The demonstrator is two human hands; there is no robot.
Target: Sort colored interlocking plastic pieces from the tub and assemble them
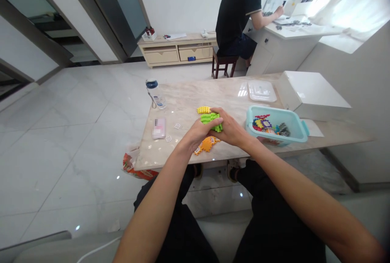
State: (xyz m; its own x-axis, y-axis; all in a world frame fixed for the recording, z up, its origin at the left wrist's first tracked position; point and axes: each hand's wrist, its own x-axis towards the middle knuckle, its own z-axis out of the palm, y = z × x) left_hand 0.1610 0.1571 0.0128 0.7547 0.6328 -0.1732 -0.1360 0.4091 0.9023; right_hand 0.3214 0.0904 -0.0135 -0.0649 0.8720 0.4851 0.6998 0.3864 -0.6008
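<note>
Head view: the left hand point(198, 131) and right hand point(229, 127) meet above the table point(185, 94), the fingers of both closed around a bundle of bright green toothed pieces point(207, 117). The left thumb lies across the bundle's near side, while the right hand cups its right end; some fingertips are hidden. Just beyond the fingers lies a yellow toothed piece point(203, 109). On their near side, partly covered by the left wrist, are orange toothed pieces point(208, 144). To the fingers' right stands a turquoise bin point(295, 128) with mixed coloured pieces point(265, 124) inside, and beyond it a clear lid point(262, 91) lies near a white box point(317, 92). Left of the fingers are two small white squares point(177, 126), then a pink booklet-like item point(159, 129); farther off to the left stands a bottle point(156, 94). Well beyond the fingers, another person point(237, 9) sits on a stool point(224, 63).
</note>
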